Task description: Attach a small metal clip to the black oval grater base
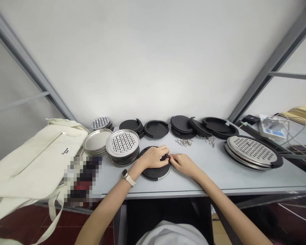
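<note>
A round black disc (pixel 153 173) with a thin silver edge at its lower right lies flat near the front of the table. My left hand (pixel 155 157) rests on top of it, fingers curled round a small dark piece with a bit of shiny metal at the disc's right side. Against that same spot my right hand (pixel 183 164) is closed, thumb and finger pinched together; what is between them is too small to name. Just left of the disc stands a stack of round metal graters (pixel 123 143). Small wire hooks (pixel 184 142) lie behind my right hand.
Metal plates (pixel 98 140) and a cream bag (pixel 38 156) are at the left. Black round trays (pixel 156 129) and stacked black parts (pixel 181 124) line the wall. Finished-looking graters with black rims (pixel 252 149) lie at the right, near a power strip (pixel 271 127).
</note>
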Tool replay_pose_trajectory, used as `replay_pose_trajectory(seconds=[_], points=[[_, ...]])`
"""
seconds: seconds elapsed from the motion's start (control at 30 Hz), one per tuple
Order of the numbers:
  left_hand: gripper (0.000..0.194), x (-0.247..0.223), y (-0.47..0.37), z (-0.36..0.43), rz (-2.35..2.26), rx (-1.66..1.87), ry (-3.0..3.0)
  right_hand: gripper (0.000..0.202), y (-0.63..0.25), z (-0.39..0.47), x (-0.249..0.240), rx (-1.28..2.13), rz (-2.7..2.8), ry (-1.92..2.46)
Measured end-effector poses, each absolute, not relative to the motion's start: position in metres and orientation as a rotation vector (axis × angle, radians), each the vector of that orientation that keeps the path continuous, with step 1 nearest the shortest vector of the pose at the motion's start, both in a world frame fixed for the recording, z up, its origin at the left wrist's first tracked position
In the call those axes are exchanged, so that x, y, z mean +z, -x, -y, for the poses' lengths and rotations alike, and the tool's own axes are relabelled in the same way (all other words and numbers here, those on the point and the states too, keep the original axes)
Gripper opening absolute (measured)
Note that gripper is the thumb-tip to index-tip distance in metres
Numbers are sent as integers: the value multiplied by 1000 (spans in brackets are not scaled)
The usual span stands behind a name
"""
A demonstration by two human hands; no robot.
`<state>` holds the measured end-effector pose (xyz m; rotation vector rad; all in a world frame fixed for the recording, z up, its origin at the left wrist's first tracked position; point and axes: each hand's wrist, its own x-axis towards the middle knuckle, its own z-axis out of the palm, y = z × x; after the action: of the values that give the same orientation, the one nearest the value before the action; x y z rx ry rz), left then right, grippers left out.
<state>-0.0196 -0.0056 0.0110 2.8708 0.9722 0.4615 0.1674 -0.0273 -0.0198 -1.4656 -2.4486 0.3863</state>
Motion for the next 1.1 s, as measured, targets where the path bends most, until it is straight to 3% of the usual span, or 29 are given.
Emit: replay_pose_trajectory(seconds=[1.1], points=[[7,9,19,5,-968,474,-2864,42,-168,26,-23,389,2440,1463]])
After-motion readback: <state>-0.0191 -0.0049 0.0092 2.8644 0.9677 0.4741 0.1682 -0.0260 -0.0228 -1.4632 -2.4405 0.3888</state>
